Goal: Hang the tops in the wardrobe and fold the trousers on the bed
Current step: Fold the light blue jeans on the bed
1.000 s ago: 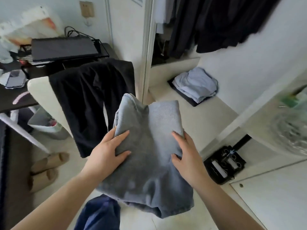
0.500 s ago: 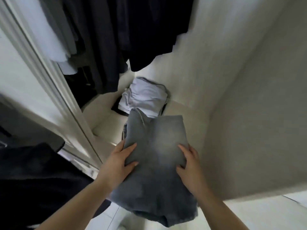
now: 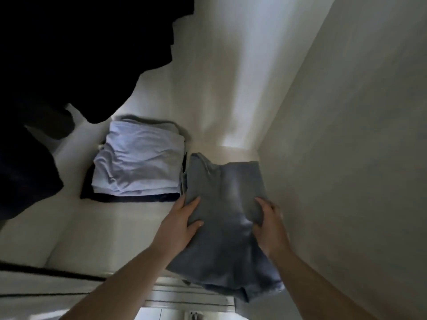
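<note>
- Folded grey trousers [image 3: 227,218] carried between both hands, far end over the wardrobe shelf [image 3: 92,227], near end overhanging its front edge.
- Left hand [image 3: 182,224] gripping the left edge, thumb on top, fingers apparently tucked beneath out of sight.
- Right hand [image 3: 269,225] holding the right side, fingers curled into the cloth; grip on both sides closed on the trousers, not slack.
- Just left of the trousers, almost touching: stack of folded clothes [image 3: 138,165], pale blue on top, something dark underneath.
- Dark hanging garments [image 3: 69,54] filling the upper left, hems above the stack; hangers and rail out of view.
- White side wall [image 3: 346,158] close along the right of the trousers, leaving a narrow slot between wall and stack.
- Progress, as a judgement: folding of this pair done, storing in hand but not finished, since not yet lying flat on the shelf and not released.
- Tops seemingly hung already; how many, cannot tell.
- Bed out of view, so remaining trousers or tops impossible to count.
- Likely next: slide further in, lower flat beside the stack, let go.
</note>
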